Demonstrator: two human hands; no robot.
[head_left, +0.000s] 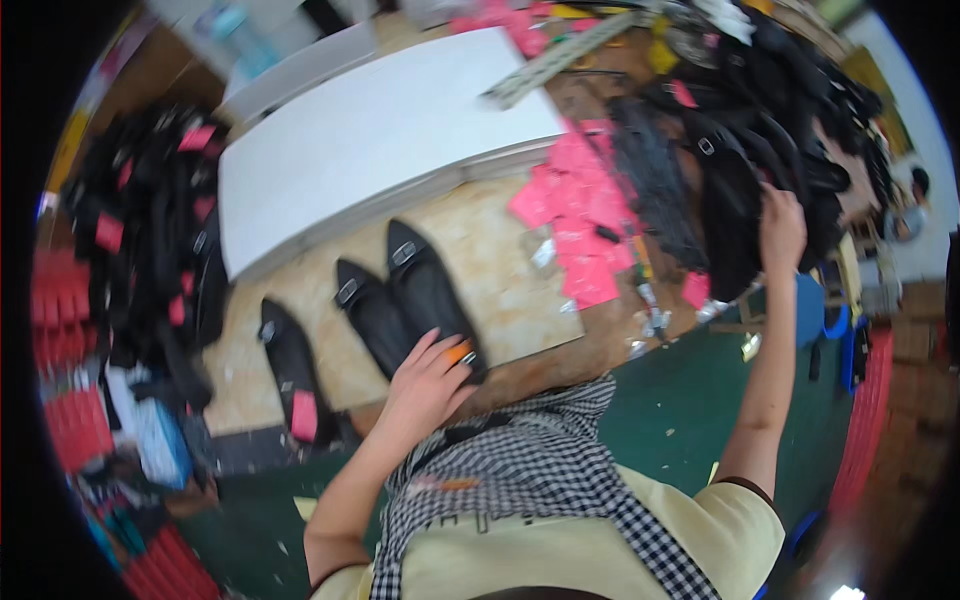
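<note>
Two black pointed flat shoes with silver buckles, a left one and a right one, lie side by side on the board, toes away from me. My left hand rests at their heel ends with its fingers apart. A small orange thing shows at its fingers; whether worn or held, I cannot tell. Farther left lies a single black shoe with a pink tag at its heel. Reaching out to the right, my right hand has its fingers closed at the edge of a black buckled shoe in a pile.
A white raised panel stands behind the shoes on the marbled board. Pink tags are spread to its right. Black shoes are heaped at the left and far right. A long pale strip juts over the panel. Someone sits far right.
</note>
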